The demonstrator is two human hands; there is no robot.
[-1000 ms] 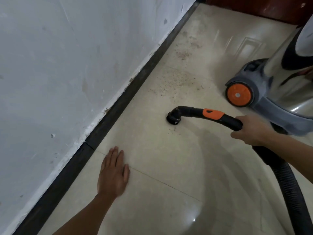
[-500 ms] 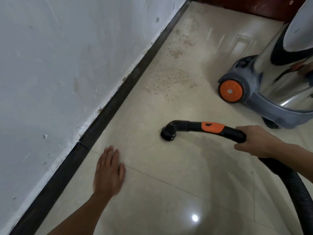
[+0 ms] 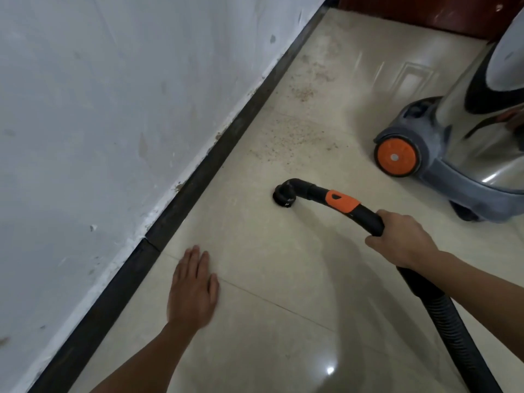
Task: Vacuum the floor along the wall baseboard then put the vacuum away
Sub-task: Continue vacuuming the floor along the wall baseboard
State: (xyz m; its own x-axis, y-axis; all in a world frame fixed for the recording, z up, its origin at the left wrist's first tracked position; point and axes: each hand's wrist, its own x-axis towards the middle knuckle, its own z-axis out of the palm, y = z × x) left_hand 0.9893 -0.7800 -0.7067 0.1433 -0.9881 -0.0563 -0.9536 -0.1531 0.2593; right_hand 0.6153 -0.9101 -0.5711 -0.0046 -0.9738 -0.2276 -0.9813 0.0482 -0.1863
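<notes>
Our right hand [image 3: 402,241] is curled round the black handle tube [image 3: 368,219] of the vacuum, just behind its orange slider [image 3: 341,202]; our left hand [image 3: 192,290] lies flat on the floor [image 3: 283,279], fingers straight and together, holding nothing, near the baseboard [image 3: 198,177]. The tube bends down to a small round nozzle [image 3: 283,195] that meets the tile, apart from the baseboard; farther along, a scatter of brown grit [image 3: 292,134] lies between the baseboard and the vacuum canister [image 3: 467,154], which stands at the right on its orange wheel [image 3: 395,156]. From the right hand the ribbed hose [image 3: 453,330] runs to the near edge. We judge the tube stiff and light, well steered from where we hold it; the hose looks soft and springy and may tug; the steel canister looks heavy but should roll, so for putting it away we would seek a top handle, hidden here.
</notes>
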